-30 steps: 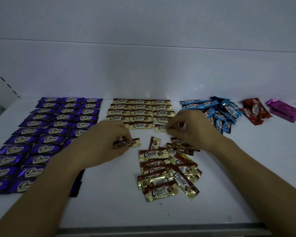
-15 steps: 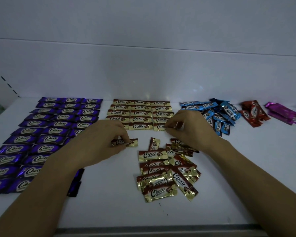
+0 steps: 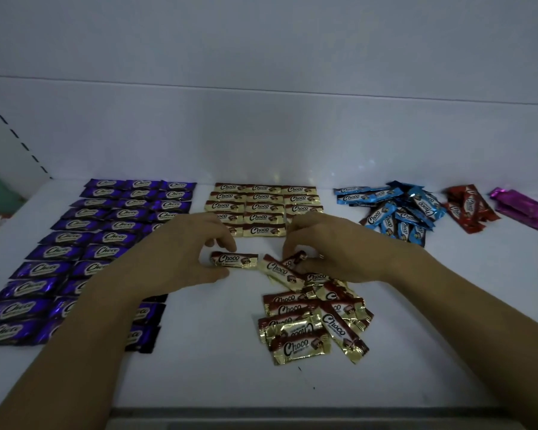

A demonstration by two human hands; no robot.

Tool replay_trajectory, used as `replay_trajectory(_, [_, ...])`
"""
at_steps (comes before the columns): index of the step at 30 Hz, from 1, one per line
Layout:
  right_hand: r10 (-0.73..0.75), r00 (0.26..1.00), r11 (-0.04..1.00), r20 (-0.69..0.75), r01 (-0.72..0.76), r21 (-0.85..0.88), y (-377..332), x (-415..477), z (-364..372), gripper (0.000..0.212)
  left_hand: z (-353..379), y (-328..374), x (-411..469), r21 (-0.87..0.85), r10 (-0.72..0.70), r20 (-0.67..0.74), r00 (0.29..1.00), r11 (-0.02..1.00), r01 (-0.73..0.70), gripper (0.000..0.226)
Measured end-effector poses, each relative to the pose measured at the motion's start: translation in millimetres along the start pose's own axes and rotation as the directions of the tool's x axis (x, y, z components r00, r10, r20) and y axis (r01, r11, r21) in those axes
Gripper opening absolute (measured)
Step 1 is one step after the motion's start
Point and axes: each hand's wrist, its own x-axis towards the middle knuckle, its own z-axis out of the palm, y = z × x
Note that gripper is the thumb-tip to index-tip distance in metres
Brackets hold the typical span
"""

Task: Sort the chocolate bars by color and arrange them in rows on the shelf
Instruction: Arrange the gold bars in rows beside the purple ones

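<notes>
Gold-and-brown Choco bars lie in neat rows at the back middle of the white shelf. A loose heap of the same gold bars sits in front of them. My left hand pinches one gold bar between thumb and fingers, just in front of the rows. My right hand grips the end of another gold bar at the top of the heap. Purple bars fill rows on the left, partly hidden by my left forearm.
A loose pile of blue bars lies at the back right, with red bars and pink bars beyond it. The shelf's back wall rises behind the rows. The front edge of the shelf runs below the heap.
My right hand has left the back gold row and come down to the heap, taking hold of a bar there. My left hand still holds its bar in about the same place.
</notes>
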Motion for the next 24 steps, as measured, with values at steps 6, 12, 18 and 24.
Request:
replay_trajectory(6, [0.022, 0.991, 0.999, -0.131, -0.026, -0.027, -8.9, 5.0, 7.9, 0.029, 2.3, -0.2, 2.4, 0.038, -0.012, -0.002, 1.0, 0.999, 0.012, 0.018])
replay_trajectory(12, [-0.089, 0.991, 0.993, -0.102, 0.08, -0.088, -27.2, 4.5, -2.3, 0.027, -4.0, -7.6, -1.7, 0.052, -0.083, -0.039, 0.996, 0.995, 0.085, 0.016])
replay_trajectory(18, [0.008, 0.982, 0.995, -0.188, -0.026, -0.096, -19.3, 8.9, -10.8, 0.027, -2.1, -7.9, -0.5, 0.079, -0.122, -0.026, 0.992, 0.989, 0.124, 0.017])
replay_trajectory(24, [0.089, 0.967, 0.996, -0.24, -0.091, 0.0, -18.5, 25.7, 19.4, 0.022, -0.4, -10.6, 2.7, 0.07, -0.139, -0.035, 0.99, 0.988, 0.141, 0.015])
